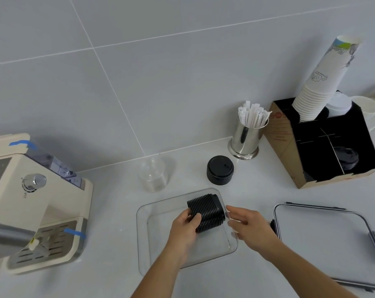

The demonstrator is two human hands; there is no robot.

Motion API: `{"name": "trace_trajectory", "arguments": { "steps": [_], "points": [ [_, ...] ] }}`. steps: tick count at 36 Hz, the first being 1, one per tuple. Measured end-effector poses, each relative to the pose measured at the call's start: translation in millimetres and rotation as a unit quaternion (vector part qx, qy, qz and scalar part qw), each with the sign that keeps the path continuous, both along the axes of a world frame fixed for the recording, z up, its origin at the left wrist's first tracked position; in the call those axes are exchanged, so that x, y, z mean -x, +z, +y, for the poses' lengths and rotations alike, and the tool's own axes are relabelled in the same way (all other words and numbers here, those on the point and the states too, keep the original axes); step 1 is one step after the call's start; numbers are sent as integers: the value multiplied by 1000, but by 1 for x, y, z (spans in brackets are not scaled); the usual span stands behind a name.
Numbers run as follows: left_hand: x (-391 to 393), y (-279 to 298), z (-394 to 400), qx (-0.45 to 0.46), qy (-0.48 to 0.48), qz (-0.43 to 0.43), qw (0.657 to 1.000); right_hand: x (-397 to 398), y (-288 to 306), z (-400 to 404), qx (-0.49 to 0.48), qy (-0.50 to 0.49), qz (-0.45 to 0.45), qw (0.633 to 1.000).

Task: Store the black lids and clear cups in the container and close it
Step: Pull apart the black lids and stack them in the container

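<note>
- Our left hand (185,225) grips a sideways stack of black lids (206,212) inside the clear container (152,244); our right hand (248,225) hovers beside it, fingers relaxed.
- A loose grip could let the stack fan apart.
- Second lid stack (220,170), clear cups (153,174) and container lid (324,233) wait on the counter.

A coffee or drinks station, as in an office pantry or small café. A cream espresso machine with a slotted steel drip tray (38,203) stands left of the polished steel canister of paper-wrapped sticks (245,136) (stirrers or straws, not distinguishable). Right of the canister, a brown cardboard organiser with black compartments (324,147) holds a stack of printed white paper cups (320,87). A grey tiled wall (139,61) rises behind the canister.
</note>
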State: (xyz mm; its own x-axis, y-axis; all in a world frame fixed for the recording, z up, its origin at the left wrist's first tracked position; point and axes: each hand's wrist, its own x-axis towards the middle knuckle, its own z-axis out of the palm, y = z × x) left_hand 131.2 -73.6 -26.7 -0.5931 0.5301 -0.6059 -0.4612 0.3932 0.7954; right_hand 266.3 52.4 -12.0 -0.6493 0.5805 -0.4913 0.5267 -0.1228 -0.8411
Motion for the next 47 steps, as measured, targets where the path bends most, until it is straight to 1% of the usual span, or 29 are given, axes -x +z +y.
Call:
{"name": "trace_trajectory", "arguments": {
  "steps": [3,24,29,37,47],
  "points": [
    [-1,1,1,0,-3,4,1000,-1,-3,2,12,-5,16,1000],
    [-2,8,0,25,0,29,999,-2,-10,2,19,-30,27,999],
    [-3,12,0,52,10,62,997,-6,-15,0,17,-44,31,998],
    [-6,22,-1,72,-26,68,995,-5,-11,-1,8,-24,24,999],
    [-1,22,-23,89,-49,82,991,-11,-12,2,13,-39,10,999]
  ]
}}
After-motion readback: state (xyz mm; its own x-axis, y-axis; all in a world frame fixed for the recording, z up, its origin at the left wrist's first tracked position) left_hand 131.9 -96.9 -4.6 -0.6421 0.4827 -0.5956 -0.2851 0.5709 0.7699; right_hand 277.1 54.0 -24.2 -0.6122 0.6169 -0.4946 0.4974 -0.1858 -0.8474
